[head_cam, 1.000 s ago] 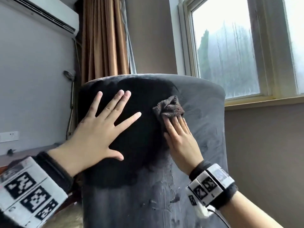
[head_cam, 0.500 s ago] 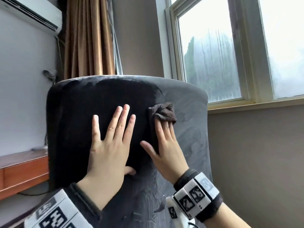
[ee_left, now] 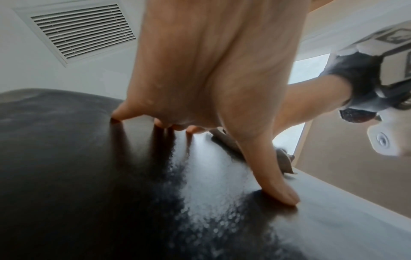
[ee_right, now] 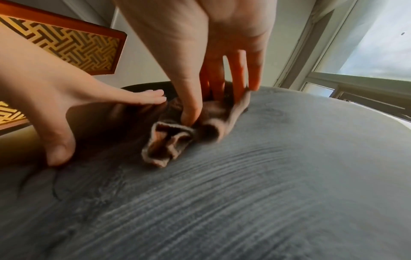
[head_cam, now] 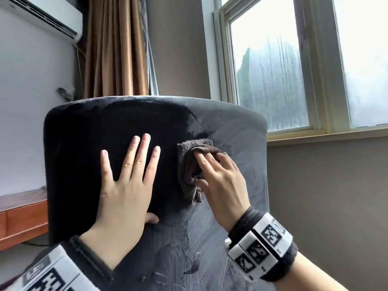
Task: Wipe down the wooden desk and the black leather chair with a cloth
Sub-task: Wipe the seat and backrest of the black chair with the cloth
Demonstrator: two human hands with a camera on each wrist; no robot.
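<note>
The black leather chair (head_cam: 84, 133) fills the head view, its back facing me. My left hand (head_cam: 126, 185) lies flat on the dark left half with fingers straight and spread, also seen as the left hand (ee_left: 211, 70) from the wrist. My right hand (head_cam: 220, 181) holds the brown cloth (head_cam: 189, 164) against the chair back, just right of the left hand. In the right wrist view the right hand (ee_right: 200, 44) bunches the cloth (ee_right: 169, 140) between thumb and arched fingers. A corner of the wooden desk (head_cam: 21, 217) shows at the lower left.
A window (head_cam: 273, 80) with a sill is at the right, over a plain wall. Brown curtain (head_cam: 115, 49) hangs behind the chair, and an air conditioner (head_cam: 42, 15) is high on the left wall. The grey right part of the chair back (ee_right: 266, 176) shows wipe streaks.
My right hand went from flat fingers to arched ones, and the cloth now bunches and hangs lower beside the thumb. My left hand turned more upright and stays flat on the chair.
</note>
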